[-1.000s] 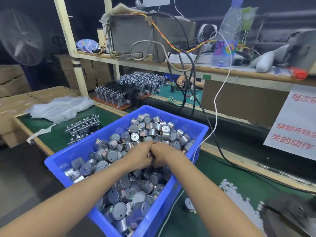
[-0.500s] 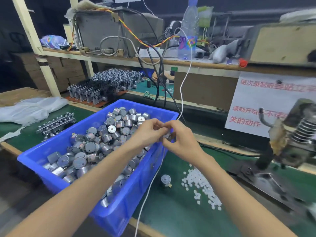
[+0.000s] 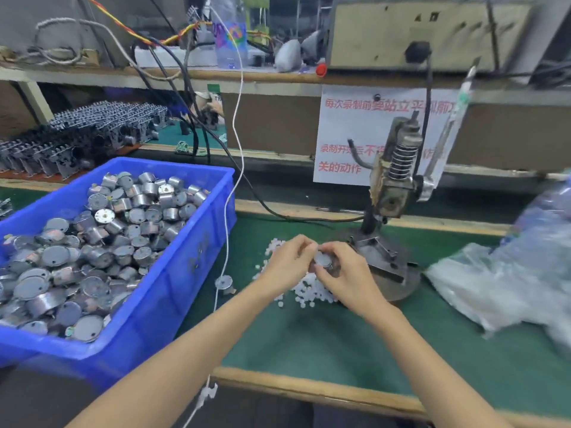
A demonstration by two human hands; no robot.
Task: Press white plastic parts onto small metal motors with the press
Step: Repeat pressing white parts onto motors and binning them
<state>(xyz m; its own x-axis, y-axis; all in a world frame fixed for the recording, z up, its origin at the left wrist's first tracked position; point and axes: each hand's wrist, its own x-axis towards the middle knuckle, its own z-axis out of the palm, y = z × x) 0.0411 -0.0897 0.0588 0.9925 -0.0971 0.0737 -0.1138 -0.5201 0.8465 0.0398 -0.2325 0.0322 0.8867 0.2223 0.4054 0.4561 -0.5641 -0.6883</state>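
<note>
My left hand (image 3: pixel 289 264) and my right hand (image 3: pixel 346 274) meet over a heap of small white plastic parts (image 3: pixel 304 288) on the green mat. Between their fingertips sits a small round metal motor (image 3: pixel 323 261); both hands pinch it. The hand press (image 3: pixel 395 177) stands just right of my hands, its round base (image 3: pixel 389 273) close beside my right hand. A blue bin (image 3: pixel 173 273) on the left is full of metal motors (image 3: pixel 102 236). One loose motor (image 3: pixel 224 282) lies on the mat between the bin and the white parts.
A crumpled clear plastic bag (image 3: pixel 506 279) lies right of the press. A white cable (image 3: pixel 231 180) hangs down past the bin's right wall. Racks of grey metal parts (image 3: pixel 80 137) stand behind the bin, and a paper sign (image 3: pixel 349 134) hangs behind the press.
Both hands have left the blue bin and carried a motor rightward and down to the white parts beside the press. The view has swung right with them.
</note>
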